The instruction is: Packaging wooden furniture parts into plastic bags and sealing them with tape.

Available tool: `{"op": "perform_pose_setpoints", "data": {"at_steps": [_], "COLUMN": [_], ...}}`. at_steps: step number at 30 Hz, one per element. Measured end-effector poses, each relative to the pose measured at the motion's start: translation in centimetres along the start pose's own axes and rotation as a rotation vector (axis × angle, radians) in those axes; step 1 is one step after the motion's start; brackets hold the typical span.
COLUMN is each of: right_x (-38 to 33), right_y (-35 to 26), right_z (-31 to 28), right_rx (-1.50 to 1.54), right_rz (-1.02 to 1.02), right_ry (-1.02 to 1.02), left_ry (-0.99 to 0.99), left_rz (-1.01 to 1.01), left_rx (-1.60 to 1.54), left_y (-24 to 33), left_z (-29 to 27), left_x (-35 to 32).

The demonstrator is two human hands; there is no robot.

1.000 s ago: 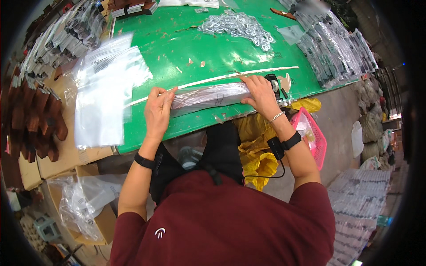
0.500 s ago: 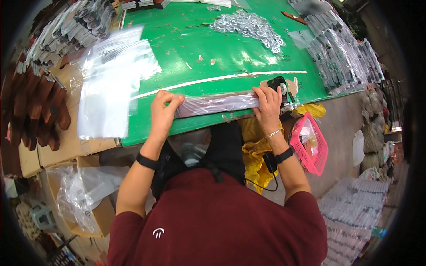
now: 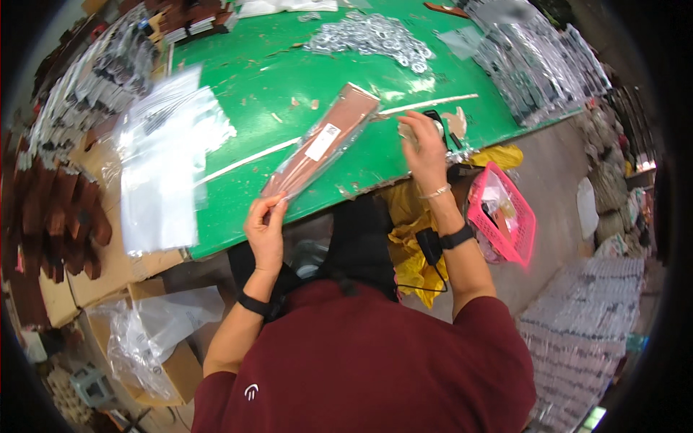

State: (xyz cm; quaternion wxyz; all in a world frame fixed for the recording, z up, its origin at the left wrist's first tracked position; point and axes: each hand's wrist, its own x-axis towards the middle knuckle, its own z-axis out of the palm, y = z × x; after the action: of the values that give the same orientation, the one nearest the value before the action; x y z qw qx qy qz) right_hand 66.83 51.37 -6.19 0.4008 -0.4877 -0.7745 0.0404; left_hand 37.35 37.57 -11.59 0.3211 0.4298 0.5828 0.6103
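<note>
My left hand [image 3: 266, 229] pinches the near end of a flat brown piece in a clear plastic bag [image 3: 339, 124]. The bagged piece slants away to the right over the green table, and a white label [image 3: 322, 142] shows on its upper face. My right hand [image 3: 424, 150] is off the bag, with thumb and bent fingers apart and nothing visible between them. Right by its fingertips is a small black tape dispenser [image 3: 435, 120] at the table's front edge, partly hidden by the hand.
Clear plastic bags [image 3: 160, 169] lie at the left, beside stacked brown pieces [image 3: 61, 224]. A heap of metal rings [image 3: 372, 40] sits farther back on the green table [image 3: 245, 68]. Bagged stacks [image 3: 538, 65] stand at right; a pink basket [image 3: 498, 229] is below.
The bagged piece has swung from level along the table edge to a slant, its far end up, label now showing. My right hand has let go of it and moved beside the tape dispenser.
</note>
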Motion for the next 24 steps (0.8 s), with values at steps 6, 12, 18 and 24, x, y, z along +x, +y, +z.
{"op": "perform_pose_setpoints", "data": {"at_steps": [6,12,18,24], "right_x": [-3.8,-3.0,-3.2,-6.6], "right_y": [5.9,8.0,10.6,6.9], "right_z": [-5.5,-4.9,-4.3,-8.1], "right_rx": [-0.057,-0.011,0.113,0.545], "right_rz": [0.303,0.508,0.527,0.668], "right_ry": [0.109,0.008,0.05,0.041], "left_ry": [-0.147,-0.174,-0.172,-0.154], "left_rz": [-0.179,-0.191,-0.187,-0.198], "left_rx": [-0.095,-0.075,-0.095,-0.118], "left_y": [0.8,1.7,1.8,1.9], "left_z": [-0.9,-0.5,-0.2,0.0], "left_x": [0.8,0.6,0.6,0.7]}}
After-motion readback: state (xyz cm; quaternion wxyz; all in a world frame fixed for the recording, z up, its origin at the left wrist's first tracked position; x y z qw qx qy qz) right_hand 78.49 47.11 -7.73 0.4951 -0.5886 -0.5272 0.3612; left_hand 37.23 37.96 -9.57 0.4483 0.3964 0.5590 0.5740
